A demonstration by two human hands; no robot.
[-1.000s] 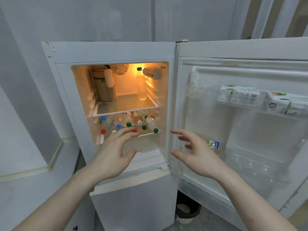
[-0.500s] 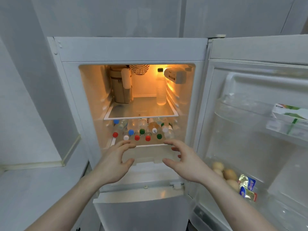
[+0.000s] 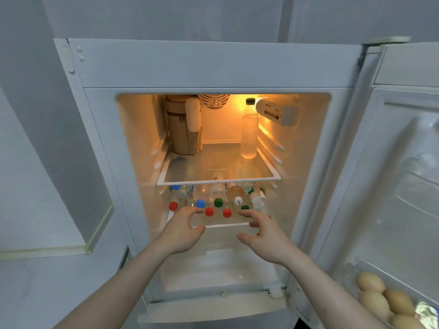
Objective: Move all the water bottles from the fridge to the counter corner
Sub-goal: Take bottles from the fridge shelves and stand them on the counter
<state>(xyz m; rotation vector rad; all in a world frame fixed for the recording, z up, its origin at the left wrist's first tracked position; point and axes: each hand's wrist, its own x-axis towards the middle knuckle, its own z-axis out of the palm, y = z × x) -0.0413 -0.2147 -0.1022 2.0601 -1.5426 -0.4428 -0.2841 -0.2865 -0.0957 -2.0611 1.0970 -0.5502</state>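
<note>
Bottles (image 3: 213,200) are laid on their sides on the lower shelf (image 3: 223,224) of the fridge (image 3: 213,65), caps facing outward: red, blue, green and white ones are seen in a loose row. Just in front of them the left hand (image 3: 183,231) is held with its fingers (image 3: 192,211) spread apart and lightly curved, the tips reaching the shelf's front edge beside a blue cap (image 3: 200,203) and a red cap (image 3: 209,212); nothing is gripped. The right hand (image 3: 266,236) is held likewise, fingers apart and relaxed, the tips near a green cap (image 3: 245,207), with nothing held. Whether any fingertip touches a bottle cannot be told.

On the upper shelf (image 3: 218,172) one more bottle, the upright bottle (image 3: 249,131), is stood at the right with a dark cap, and a tan bag (image 3: 183,129) is stood at the back left. The interior is lit orange by a lamp at the upper right. The door (image 3: 392,186) is swung open to the right, and eggs (image 3: 380,298) are seen in its lower rack. A pale surface (image 3: 47,286) is seen to the left of the fridge, below a grey wall.
</note>
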